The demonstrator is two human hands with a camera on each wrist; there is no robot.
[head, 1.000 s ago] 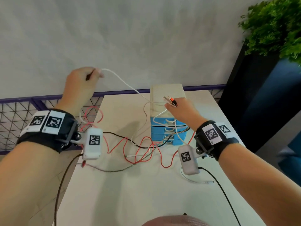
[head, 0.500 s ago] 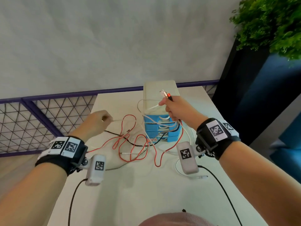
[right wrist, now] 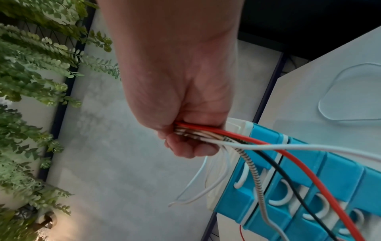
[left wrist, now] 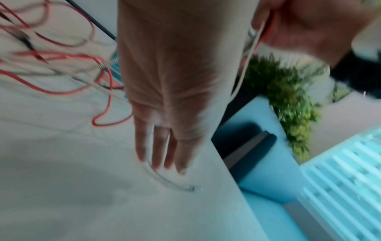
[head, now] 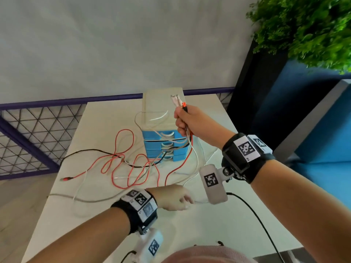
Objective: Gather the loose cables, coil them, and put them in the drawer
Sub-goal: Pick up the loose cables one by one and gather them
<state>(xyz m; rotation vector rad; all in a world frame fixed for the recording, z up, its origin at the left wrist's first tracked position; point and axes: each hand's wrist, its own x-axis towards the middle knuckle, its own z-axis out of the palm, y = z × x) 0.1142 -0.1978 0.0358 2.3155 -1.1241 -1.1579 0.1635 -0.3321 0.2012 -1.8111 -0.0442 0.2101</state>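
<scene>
My right hand (head: 187,120) is raised beside a small blue drawer unit (head: 163,147) and grips a bundle of cable ends. Their plugs (head: 177,100) stick up above the fist. In the right wrist view red, white, black and braided cables (right wrist: 230,138) trail down from the right hand (right wrist: 191,140) across the drawer fronts (right wrist: 309,187). A red cable (head: 121,149), a black cable (head: 91,151) and a grey-white cable (head: 79,198) lie tangled on the white table (head: 95,234). My left hand (head: 187,203) reaches low at the front. Its straight fingers (left wrist: 158,156) touch a loose white cable (left wrist: 171,181).
A purple mesh railing (head: 28,130) runs behind and left of the table. A leafy plant (head: 303,25) on a dark stand and blue seating (head: 313,133) are to the right. The table's right edge (left wrist: 222,156) lies close to my left fingertips.
My left hand let go of the white cable it held up at the back left and swung down to the table's front middle. My right hand keeps its bundle by the drawers.
</scene>
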